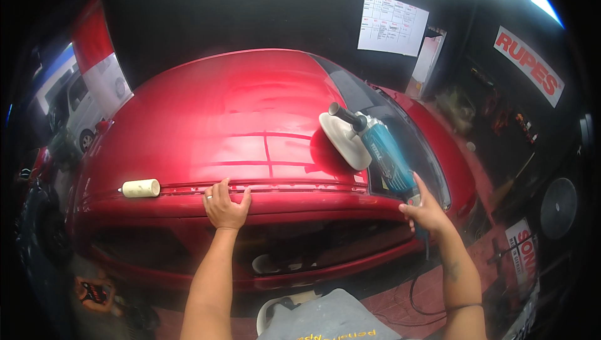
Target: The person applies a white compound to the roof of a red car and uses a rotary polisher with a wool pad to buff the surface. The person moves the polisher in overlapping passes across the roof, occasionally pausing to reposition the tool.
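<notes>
My right hand (428, 207) is wrapped round the rear handle of a teal and dark car polisher (387, 152). Its pale round pad (343, 141) is tilted on edge by the windshield end of a glossy red car roof (200, 105); whether it touches the paint I cannot tell. A black side handle (343, 113) sticks out at the tool's front. My left hand (226, 206), a ring on one finger, rests with fingers spread on the near roof edge, holding nothing. Left of it, a cream squeeze bottle (141, 188) lies on its side along the roof channel.
The car's windshield (407, 130) slopes away at the right. A power cord (414, 296) trails over the reddish floor (400, 277). A white written board (393, 24) hangs on the dark wall, and a round grey fan-like disc (558, 208) stands far right.
</notes>
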The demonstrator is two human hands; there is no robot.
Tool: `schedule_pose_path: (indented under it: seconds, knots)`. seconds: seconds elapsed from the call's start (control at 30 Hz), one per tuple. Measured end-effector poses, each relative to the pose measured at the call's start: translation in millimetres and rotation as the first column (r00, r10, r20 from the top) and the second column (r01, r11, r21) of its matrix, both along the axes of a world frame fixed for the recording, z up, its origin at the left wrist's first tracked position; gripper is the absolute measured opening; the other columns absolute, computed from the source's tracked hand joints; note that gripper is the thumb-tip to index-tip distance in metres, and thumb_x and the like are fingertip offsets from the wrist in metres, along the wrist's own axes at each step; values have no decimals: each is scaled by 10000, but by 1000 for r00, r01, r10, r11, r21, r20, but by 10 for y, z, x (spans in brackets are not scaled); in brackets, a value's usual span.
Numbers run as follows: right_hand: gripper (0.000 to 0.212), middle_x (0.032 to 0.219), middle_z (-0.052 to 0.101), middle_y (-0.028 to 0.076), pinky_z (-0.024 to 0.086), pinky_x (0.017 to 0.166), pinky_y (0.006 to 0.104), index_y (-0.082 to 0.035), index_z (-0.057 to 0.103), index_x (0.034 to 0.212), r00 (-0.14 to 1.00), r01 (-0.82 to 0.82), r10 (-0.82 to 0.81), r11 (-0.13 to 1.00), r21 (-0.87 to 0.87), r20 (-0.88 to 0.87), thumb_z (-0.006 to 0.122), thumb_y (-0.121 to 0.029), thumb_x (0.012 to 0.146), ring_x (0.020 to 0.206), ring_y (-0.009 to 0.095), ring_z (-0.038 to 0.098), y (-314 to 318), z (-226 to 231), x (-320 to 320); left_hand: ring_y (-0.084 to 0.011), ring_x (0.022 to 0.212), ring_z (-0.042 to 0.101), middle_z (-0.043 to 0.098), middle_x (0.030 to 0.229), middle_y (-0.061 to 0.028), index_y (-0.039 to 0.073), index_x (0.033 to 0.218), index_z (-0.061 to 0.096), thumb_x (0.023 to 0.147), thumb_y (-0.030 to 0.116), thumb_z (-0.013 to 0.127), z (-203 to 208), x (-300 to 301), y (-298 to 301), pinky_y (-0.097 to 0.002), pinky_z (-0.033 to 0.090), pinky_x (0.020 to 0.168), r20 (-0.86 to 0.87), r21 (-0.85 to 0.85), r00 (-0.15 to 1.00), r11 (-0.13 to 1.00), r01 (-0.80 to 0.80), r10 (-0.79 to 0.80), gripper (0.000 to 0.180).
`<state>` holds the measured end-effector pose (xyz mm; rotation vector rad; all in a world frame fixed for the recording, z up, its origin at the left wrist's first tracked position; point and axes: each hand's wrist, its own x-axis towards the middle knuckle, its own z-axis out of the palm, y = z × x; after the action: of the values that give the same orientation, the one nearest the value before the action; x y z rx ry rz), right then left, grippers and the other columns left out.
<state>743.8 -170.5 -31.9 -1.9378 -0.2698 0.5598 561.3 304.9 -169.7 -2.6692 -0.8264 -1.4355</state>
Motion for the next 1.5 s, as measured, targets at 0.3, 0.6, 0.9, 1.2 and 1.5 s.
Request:
schedule_pose_path:
  seconds: [0.3,0.6,0.9,1.2,1.5]
  knots:
    - [1127,816,637,84,531,459,350,-210,39,1780,1000,-3,4,1000,-22,18,781,-9,956,563,165,622,437,6,511,-340,1048,628,673,1008,-99,70,1197,707,832,513,861,-8,-15,39,-503,494,986,-31,-23,999,999,-27,26,594]
    - [1160,951,618,89,525,471,365,-228,19,1778,998,-38,41,998,-58,42,817,-36,958,615,180,637,1325,115,2034,-327,979,619,666,966,-79,72,1185,708,837,451,847,75,-10,23,-480,485,929,0,34,1000,999,20,-20,533]
    - [1149,927,611,81,547,460,362,-228,6,1776,996,-66,71,994,-90,52,805,-49,969,626,174,618,2212,161,3286,-340,985,618,678,994,-89,73,1188,701,800,432,843,92,0,41,-484,485,911,-42,12,999,999,35,-34,547]
    - [776,873,612,95,545,451,395,-148,357,1571,984,-123,125,992,-28,124,792,-54,936,576,199,620,2466,22,3910,-357,993,615,688,1039,-105,75,1179,696,774,435,851,86,0,49,-486,485,905,-52,21,997,998,54,-53,563]
    - [1133,852,623,78,532,459,350,-223,28,1777,993,-87,94,992,-95,74,817,-97,973,594,157,612,1758,124,2954,-331,957,615,670,950,-79,80,1170,708,791,405,853,86,30,40,-476,487,906,-25,49,998,997,62,-61,520]
